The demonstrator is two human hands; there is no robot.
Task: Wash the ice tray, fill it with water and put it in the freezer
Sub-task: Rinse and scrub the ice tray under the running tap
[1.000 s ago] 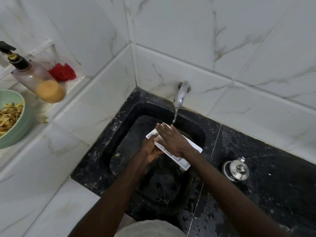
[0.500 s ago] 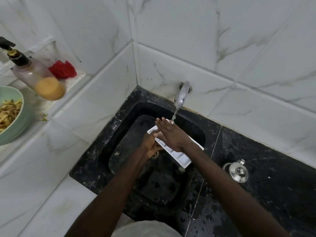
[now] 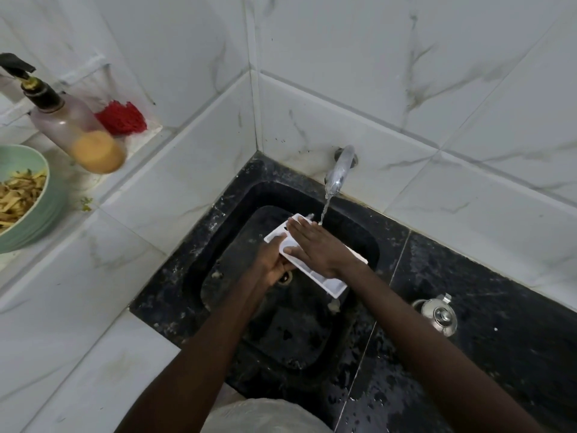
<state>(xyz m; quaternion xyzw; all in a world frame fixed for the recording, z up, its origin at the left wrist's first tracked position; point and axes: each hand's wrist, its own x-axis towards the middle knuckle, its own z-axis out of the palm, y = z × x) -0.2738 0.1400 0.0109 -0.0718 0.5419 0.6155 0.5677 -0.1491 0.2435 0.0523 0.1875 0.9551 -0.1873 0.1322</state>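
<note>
The white ice tray (image 3: 331, 281) is held over the black sink (image 3: 218, 242), its far end under the running tap (image 3: 340, 167). The left hand (image 3: 274, 262) grips its near long edge; the right hand (image 3: 315, 245) lies flat on top, fingers straight. Washing appears to be in progress; filling and freezing remain. On the white surface (image 3: 71, 190) at left, a green bowl (image 3: 46, 210) holds yellowish strips and a pump bottle (image 3: 71, 126) holds some amber liquid.

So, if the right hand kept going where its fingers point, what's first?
The right hand would leave the ice tray's end, then likely meet the sink's far-left wall; depth is unclear.
</note>
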